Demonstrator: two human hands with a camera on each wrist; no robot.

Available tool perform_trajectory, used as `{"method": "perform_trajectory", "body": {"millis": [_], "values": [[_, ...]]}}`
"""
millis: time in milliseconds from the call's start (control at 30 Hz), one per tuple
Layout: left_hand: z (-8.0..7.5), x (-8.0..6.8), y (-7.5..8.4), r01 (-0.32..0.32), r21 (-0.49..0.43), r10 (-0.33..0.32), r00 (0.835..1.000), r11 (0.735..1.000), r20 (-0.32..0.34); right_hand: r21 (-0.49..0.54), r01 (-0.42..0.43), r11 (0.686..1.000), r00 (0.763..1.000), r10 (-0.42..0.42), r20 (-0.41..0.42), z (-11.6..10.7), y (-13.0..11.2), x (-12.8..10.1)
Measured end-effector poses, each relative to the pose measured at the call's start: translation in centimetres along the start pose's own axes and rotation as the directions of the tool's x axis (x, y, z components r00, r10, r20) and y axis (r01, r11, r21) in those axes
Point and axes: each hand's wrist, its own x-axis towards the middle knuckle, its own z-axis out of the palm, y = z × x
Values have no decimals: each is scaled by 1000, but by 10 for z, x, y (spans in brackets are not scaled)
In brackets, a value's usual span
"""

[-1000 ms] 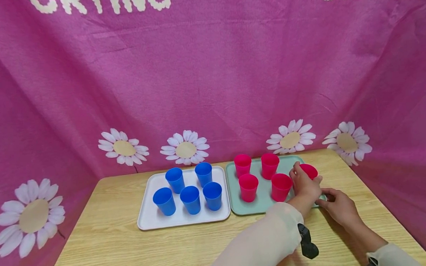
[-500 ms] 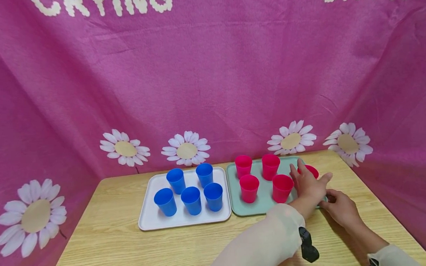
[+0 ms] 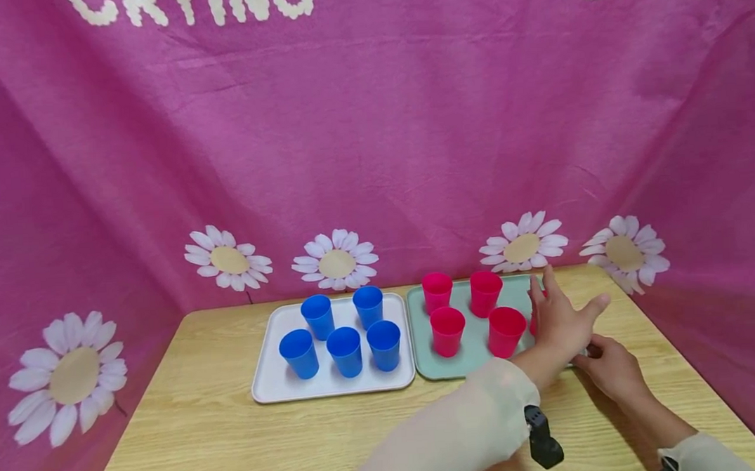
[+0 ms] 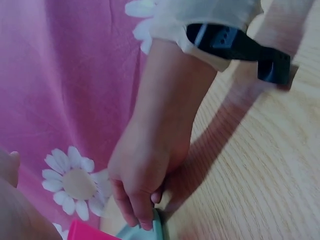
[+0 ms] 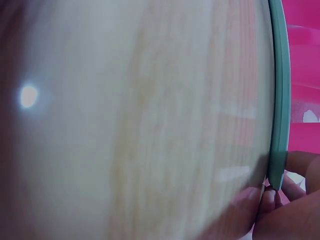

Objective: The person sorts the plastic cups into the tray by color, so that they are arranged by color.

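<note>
Several red cups stand upright on a pale green tray (image 3: pixel 437 371) in the head view, among them a front red cup (image 3: pixel 507 330). My left hand (image 3: pixel 563 327) hovers with spread fingers over the tray's right end, mostly hiding another red cup (image 3: pixel 533 325). Low in the left wrist view, part of my left hand (image 4: pixel 22 215) is near a red cup (image 4: pixel 82 231). At the tray's near right corner my right hand (image 3: pixel 614 370) pinches the rim. The right wrist view shows its fingers (image 5: pixel 300 162) on the green tray edge (image 5: pixel 281 100).
Left of the green tray lies a white tray (image 3: pixel 272 389) bearing several blue cups, one blue cup (image 3: pixel 344 351) at its front. Both trays rest on a wooden table (image 3: pixel 247 445). A pink cloth (image 3: pixel 373 137) with daisies hangs behind and at the sides.
My left fingers have loosened from the far-right red cup and spread apart, the hand shifting slightly right. My right hand keeps its pinch on the tray corner. The head view has shifted slightly.
</note>
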Motion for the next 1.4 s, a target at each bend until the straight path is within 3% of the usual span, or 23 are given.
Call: {"method": "perform_trajectory", "body": {"millis": [267, 667, 967, 1200, 1400], "values": [[-19, -10, 4, -10, -62, 14, 998, 998, 64, -19, -2, 1000, 1000, 2, 14, -1, 1, 2], [-71, -30, -1, -29, -113, 48, 985, 993, 167, 0, -15, 1000, 998, 15, 57, -1, -1, 3], [-118, -42, -30, -85, -188, 126, 967, 978, 222, 3, -29, 1000, 998, 29, 59, -1, -1, 3], [-151, -56, -60, -112, -297, 188, 953, 948, 239, 15, -52, 999, 995, 50, 87, -4, -2, 5], [-178, -66, -88, -80, -319, 167, 953, 944, 254, 9, -74, 997, 989, 73, 129, -7, 0, 5]]}}
